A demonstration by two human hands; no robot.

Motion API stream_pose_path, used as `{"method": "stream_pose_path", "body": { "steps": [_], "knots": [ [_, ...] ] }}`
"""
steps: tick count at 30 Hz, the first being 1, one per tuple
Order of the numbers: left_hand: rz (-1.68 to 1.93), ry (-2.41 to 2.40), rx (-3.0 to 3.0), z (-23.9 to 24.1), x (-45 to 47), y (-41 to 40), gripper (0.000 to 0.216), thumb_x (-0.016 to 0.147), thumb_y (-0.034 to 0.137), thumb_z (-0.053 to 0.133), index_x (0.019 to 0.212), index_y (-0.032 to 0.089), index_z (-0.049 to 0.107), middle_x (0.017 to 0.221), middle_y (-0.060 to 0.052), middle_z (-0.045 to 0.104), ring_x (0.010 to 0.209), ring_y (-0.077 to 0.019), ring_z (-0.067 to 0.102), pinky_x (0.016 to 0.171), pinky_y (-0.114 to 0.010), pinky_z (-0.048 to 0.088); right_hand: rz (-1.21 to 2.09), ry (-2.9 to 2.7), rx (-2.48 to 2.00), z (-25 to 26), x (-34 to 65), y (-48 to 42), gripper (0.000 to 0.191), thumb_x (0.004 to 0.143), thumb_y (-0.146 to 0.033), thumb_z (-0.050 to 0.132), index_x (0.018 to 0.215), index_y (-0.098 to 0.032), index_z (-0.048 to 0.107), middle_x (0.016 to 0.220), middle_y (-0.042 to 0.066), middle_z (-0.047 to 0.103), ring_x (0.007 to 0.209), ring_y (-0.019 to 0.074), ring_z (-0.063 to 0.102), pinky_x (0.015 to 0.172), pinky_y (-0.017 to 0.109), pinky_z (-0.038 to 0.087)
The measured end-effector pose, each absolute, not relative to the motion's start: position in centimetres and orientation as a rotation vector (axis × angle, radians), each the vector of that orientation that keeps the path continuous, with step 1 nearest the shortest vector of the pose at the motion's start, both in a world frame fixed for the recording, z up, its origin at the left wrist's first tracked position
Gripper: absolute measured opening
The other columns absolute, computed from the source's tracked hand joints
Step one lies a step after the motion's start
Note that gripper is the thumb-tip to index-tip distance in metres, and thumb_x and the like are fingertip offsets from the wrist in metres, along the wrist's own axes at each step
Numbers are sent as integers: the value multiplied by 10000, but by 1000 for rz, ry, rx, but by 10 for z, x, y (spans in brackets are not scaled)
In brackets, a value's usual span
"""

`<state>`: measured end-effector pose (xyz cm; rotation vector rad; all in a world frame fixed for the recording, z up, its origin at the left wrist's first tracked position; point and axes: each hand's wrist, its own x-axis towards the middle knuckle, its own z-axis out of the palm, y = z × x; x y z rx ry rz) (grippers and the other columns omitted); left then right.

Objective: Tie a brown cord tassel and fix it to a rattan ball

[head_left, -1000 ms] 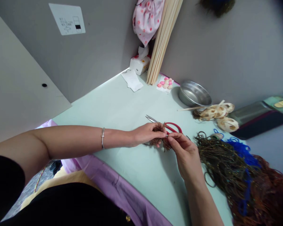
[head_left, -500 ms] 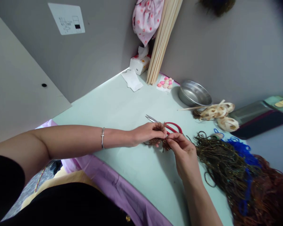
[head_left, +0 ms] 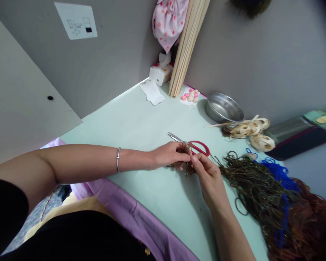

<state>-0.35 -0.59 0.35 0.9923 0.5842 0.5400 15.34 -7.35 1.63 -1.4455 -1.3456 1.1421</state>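
While the left hand (head_left: 166,154) wraps its grip around a brown fibrous bundle (head_left: 183,148), the right hand (head_left: 210,176) pinches at its right edge. I see that bundle near the middle of the pale green surface (head_left: 111,127), with red-handled scissors (head_left: 207,147) just beyond, partly hidden by it. To the right lies dark olive yarn (head_left: 251,177) beside blue yarn (head_left: 281,174); on the far side sits a metal bowl (head_left: 214,115).
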Motion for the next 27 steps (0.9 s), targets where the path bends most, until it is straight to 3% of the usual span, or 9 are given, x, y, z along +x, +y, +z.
{"method": "stream_pose_path", "body": {
  "steps": [15,27],
  "knots": [
    [559,527,945,1,-3,-6,86,812,175,636,794,152,555,643,39,545,517,-59,522,571,-219,492,1121,-1180,-1405,9,158,-71,97,819,-296,724,826,-210,680,752,-7,607,672,129,499,617,244,397],
    [557,502,811,4,-4,-4,242,749,274,770,828,147,580,782,2,603,613,-67,580,579,-198,471,1143,-1082,-1335,5,158,-70,121,804,-289,749,787,-213,657,732,-19,604,656,115,496,618,232,390]
  ]
}}
